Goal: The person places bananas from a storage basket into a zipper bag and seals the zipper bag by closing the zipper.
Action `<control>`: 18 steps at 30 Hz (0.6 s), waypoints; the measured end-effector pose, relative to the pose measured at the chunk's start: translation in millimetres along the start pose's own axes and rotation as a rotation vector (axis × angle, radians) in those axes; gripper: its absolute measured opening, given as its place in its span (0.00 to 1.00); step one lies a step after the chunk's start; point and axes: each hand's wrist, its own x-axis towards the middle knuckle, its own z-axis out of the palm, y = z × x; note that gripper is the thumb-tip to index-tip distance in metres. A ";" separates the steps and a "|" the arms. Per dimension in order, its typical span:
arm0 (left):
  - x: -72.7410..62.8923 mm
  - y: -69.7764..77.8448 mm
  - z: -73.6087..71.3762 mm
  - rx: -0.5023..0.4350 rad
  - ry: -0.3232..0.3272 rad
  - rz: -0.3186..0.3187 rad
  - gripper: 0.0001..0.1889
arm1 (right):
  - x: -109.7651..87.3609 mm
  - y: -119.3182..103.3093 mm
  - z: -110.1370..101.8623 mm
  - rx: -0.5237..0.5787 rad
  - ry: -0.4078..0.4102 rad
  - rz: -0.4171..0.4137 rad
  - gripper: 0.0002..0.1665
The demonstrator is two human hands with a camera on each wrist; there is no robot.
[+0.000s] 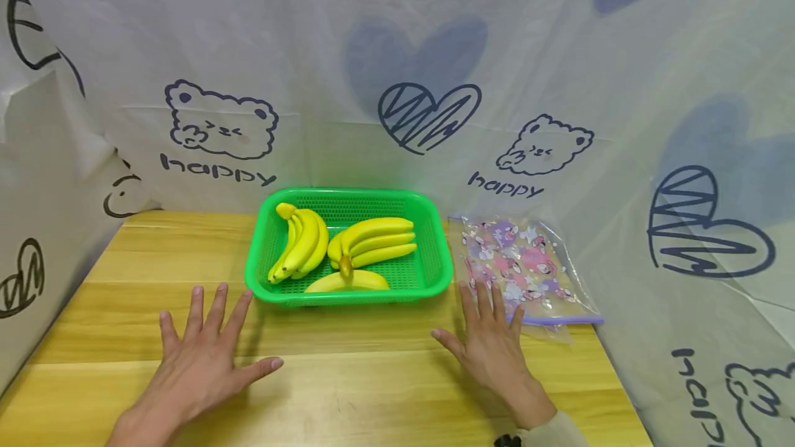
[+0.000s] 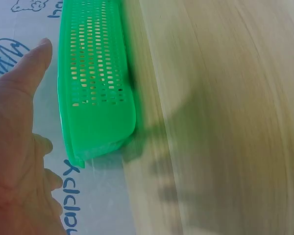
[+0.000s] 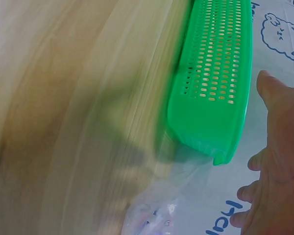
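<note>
A green plastic basket [image 1: 435, 264] with perforated walls stands at the back of the wooden table. Inside it lie a bunch of bananas [image 1: 304, 243] on the left, another bunch [image 1: 375, 236] on the right, and a banana [image 1: 348, 282] along the front wall, partly hidden by the rim. My left hand [image 1: 201, 361] is spread at the basket's front left, holding nothing. My right hand [image 1: 493, 343], fingers also spread, is at the front right, its fingertips over the near left edge of a clear zip bag [image 1: 515, 267] with a pink and purple print. I cannot tell whether they touch it.
The wooden table [image 1: 335, 378] runs back to a white curtain [image 1: 323, 40] printed with bears and hearts. That curtain also hangs along the left and right sides. The bag's purple zip strip [image 1: 571, 320] lies toward the front, close to the table's right edge.
</note>
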 end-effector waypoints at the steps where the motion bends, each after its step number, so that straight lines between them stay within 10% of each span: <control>1: 0.1 0.2 0.0 -0.004 0.002 0.001 0.65 | -0.3 -0.3 -0.1 0.006 -0.001 0.002 0.59; 18: 3.7 20.5 10.8 -0.127 0.199 0.136 0.47 | -3.1 1.3 4.1 0.034 0.128 -0.110 0.54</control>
